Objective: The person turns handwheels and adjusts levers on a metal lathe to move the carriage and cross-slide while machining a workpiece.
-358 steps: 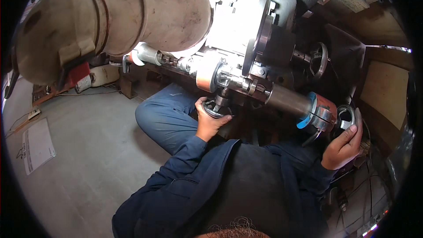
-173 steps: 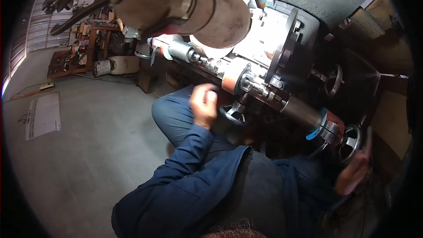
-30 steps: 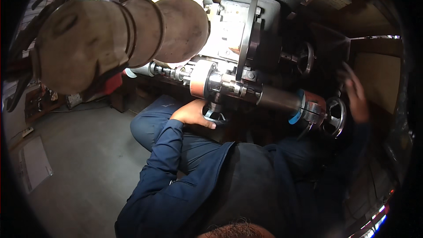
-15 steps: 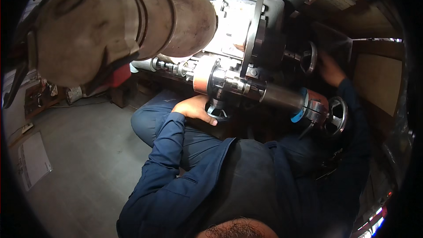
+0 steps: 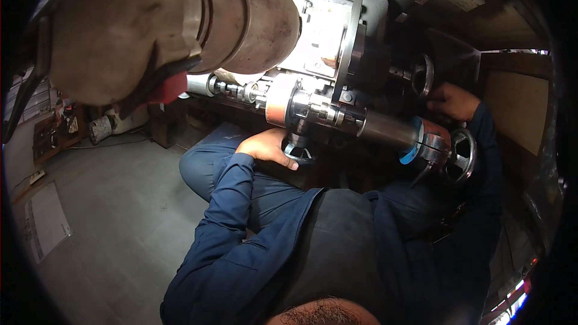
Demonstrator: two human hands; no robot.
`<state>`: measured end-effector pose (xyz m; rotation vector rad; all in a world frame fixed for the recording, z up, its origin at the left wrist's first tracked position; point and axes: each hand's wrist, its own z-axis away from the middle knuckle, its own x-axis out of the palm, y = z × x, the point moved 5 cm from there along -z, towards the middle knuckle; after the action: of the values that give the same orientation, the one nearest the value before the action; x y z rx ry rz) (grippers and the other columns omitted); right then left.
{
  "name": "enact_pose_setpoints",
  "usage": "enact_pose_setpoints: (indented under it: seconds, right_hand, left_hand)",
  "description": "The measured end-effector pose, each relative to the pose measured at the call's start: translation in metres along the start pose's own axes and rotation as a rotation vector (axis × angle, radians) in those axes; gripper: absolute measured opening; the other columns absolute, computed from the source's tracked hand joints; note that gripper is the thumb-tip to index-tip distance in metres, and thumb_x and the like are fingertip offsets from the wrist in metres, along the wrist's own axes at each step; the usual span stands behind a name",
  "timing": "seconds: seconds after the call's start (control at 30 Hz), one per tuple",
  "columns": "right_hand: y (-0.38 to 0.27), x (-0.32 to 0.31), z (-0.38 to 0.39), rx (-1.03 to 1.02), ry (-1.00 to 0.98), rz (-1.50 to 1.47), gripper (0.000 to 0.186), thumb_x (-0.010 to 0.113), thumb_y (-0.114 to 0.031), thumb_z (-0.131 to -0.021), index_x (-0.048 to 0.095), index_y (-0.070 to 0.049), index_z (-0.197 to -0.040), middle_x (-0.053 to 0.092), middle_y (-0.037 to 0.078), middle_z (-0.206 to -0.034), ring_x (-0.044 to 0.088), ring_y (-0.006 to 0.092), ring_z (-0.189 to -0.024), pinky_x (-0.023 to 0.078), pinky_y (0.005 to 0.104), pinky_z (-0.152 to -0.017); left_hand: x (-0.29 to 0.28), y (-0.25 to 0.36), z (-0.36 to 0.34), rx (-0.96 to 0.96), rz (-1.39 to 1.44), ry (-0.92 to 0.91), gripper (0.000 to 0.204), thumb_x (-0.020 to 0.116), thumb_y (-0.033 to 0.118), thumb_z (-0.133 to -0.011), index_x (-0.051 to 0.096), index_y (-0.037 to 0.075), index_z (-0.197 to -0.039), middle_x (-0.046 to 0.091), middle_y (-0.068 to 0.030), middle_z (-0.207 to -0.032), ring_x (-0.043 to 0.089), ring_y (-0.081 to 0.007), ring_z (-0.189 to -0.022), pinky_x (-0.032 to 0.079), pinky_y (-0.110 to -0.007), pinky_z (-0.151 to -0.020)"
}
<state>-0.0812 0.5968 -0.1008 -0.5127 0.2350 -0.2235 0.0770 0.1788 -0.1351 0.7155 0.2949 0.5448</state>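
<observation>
My left hand (image 5: 263,145) rests at a small handwheel (image 5: 303,155) under the machine's orange-rimmed collar (image 5: 277,103). Its thumb lies along the wheel's rim, and the other fingers are partly hidden behind. On the right, my right hand (image 5: 459,102) has its fingers curled inward just below the rim of a dark upper handwheel (image 5: 428,76). What lies between those fingertips is lost in shadow. Nearer to me, below that hand, is a larger spoked handwheel (image 5: 471,162). A dark cylinder (image 5: 388,132) runs from the metal spindle parts (image 5: 325,110) to an orange-and-blue clamp ring (image 5: 435,143).
A bulky brown lamp-like housing (image 5: 126,30) with a red part (image 5: 168,88) hangs over the upper left. A tall round metal plate (image 5: 349,45) stands mid-machine. Brown panels (image 5: 516,108) close off the right side. A white sheet (image 5: 48,219) lies on the grey floor.
My right hand has come down and toward me, from beside the upper handwheel to below its rim, its fingers now curled. My left hand stays at the small handwheel.
</observation>
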Motion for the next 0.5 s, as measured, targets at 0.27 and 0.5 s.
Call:
enact_pose_setpoints:
  seconds: [0.27,0.5]
  right_hand:
    - [0.02,-0.005,0.144,-0.291,1.122,-0.593,0.057,0.037,-0.044,-0.106,0.046,-0.002,-0.144,0.065,0.011,-0.124,0.064,0.0145,-0.096,0.049,0.0276,-0.079]
    - [-0.005,0.128,0.149,-0.187,1.872,-0.195,0.063,0.028,-0.042,-0.107,0.058,0.009,-0.128,0.063,0.022,-0.126,0.064,0.0308,-0.111,0.047,0.0402,-0.1]
  left_hand:
    - [0.003,0.01,0.001,0.008,-0.036,0.09,0.085,0.091,0.029,-0.059,0.053,-0.003,-0.129,0.065,-0.0225,-0.118,0.061,-0.0345,-0.111,0.046,-0.04,-0.098]
    - [0.032,0.057,0.008,-0.386,-0.492,0.496,0.082,0.089,0.039,-0.063,0.056,-0.002,-0.125,0.066,-0.0254,-0.114,0.065,-0.0427,-0.103,0.05,-0.044,-0.094]
